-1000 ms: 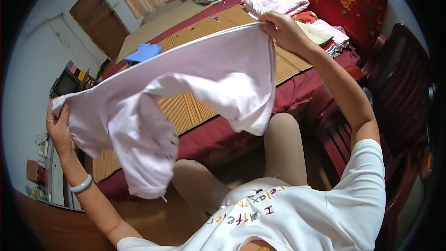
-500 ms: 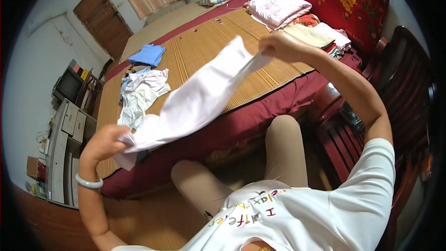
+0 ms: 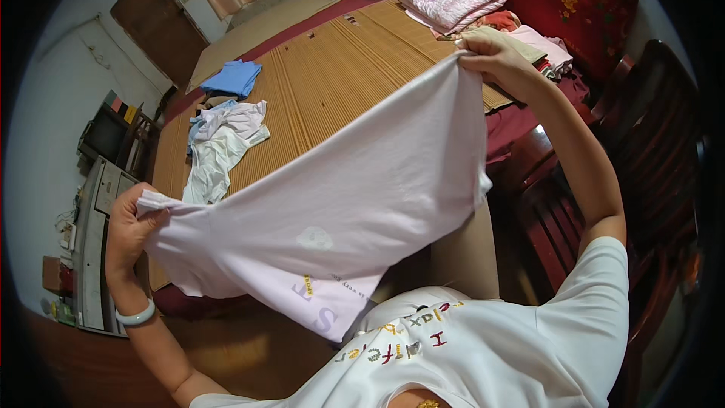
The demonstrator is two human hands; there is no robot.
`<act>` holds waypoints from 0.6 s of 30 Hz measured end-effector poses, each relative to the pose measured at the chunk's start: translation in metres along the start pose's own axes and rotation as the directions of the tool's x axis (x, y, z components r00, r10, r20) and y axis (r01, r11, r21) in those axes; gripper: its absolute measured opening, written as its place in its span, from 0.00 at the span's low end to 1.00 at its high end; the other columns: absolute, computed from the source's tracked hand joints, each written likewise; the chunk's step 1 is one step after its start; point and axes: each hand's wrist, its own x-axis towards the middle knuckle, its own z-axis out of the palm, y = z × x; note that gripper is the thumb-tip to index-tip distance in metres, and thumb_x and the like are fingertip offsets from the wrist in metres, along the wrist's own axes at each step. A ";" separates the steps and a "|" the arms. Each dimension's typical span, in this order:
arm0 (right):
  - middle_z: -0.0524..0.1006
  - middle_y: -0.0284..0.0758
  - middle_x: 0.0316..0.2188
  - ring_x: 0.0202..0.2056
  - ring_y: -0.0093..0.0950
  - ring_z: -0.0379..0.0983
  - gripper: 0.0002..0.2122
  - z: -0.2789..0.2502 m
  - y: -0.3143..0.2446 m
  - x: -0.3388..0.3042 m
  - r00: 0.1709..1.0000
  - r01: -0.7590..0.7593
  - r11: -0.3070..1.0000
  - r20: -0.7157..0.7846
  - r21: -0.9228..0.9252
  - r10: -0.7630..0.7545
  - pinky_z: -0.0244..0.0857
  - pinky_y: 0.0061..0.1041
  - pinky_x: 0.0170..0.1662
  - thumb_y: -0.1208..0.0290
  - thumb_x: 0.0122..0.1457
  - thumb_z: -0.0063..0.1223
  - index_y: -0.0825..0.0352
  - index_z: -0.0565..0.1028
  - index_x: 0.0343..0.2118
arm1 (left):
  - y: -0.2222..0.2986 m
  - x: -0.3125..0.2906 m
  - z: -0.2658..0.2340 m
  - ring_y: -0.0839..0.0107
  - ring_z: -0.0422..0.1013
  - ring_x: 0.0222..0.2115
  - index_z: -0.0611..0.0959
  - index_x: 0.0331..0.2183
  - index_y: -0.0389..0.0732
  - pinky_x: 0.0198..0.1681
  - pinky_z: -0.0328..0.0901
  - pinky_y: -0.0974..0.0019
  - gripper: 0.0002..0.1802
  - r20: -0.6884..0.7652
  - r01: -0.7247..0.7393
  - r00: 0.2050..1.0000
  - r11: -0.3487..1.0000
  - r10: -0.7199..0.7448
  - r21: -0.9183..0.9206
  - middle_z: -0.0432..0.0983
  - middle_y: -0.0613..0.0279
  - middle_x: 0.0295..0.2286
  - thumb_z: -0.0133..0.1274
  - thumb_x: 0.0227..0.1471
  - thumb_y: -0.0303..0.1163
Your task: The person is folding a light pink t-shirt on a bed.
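Observation:
A pale pink T-shirt (image 3: pixel 332 204) with a printed front hangs stretched between my two hands, above my lap and the near edge of the bed. My left hand (image 3: pixel 132 227), with a pale bangle on its wrist, is closed on the sleeve end at the left. At the upper right my right hand (image 3: pixel 495 64) pinches the shirt's other end. The cloth sags between them, its lower part falling toward my body. Behind it, a loose heap of white and pale clothes (image 3: pixel 223 143) lies on the mat, with a folded blue garment (image 3: pixel 232 78) beyond.
A woven mat (image 3: pixel 325 91) covers the bed. Toward the headboard (image 3: pixel 529 0) lie a folded pink quilt (image 3: pixel 453 0) and stacked clothes (image 3: pixel 544 49). A dark wooden chair (image 3: pixel 642 151) stands close on my right. A grey cabinet (image 3: pixel 98 242) is at the left.
The shirt was crumpled and blurred by motion; now it is spread and hangs down toward my lap. My right hand moved slightly right, my left slightly up and left.

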 end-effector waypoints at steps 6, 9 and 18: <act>0.68 0.19 0.27 0.29 0.09 0.63 0.08 -0.010 0.010 -0.035 0.996 -0.088 0.989 0.019 -0.116 0.090 0.56 0.13 0.31 0.66 0.60 0.57 0.62 0.73 0.36 | 0.004 -0.009 0.010 0.81 0.68 0.31 0.80 0.31 0.36 0.38 0.62 0.74 0.09 0.267 0.115 0.960 0.989 -0.086 -0.092 0.73 0.70 0.28 0.62 0.44 0.25; 0.69 0.19 0.28 0.30 0.09 0.64 0.07 -0.020 0.006 -0.043 0.991 -0.103 0.981 0.072 -0.164 0.116 0.58 0.12 0.32 0.67 0.60 0.57 0.62 0.73 0.37 | -0.001 -0.002 0.006 0.80 0.68 0.35 0.79 0.37 0.35 0.42 0.62 0.73 0.12 0.372 0.170 0.919 0.982 -0.130 -0.076 0.73 0.69 0.32 0.58 0.46 0.23; 0.71 0.22 0.32 0.34 0.11 0.68 0.08 -0.016 0.036 0.034 0.973 -0.209 0.978 0.101 -0.015 0.210 0.64 0.13 0.38 0.66 0.62 0.56 0.64 0.74 0.39 | -0.069 0.111 0.024 0.78 0.70 0.38 0.81 0.40 0.34 0.46 0.65 0.71 0.14 0.268 0.117 0.951 0.982 -0.153 0.146 0.77 0.67 0.35 0.57 0.48 0.25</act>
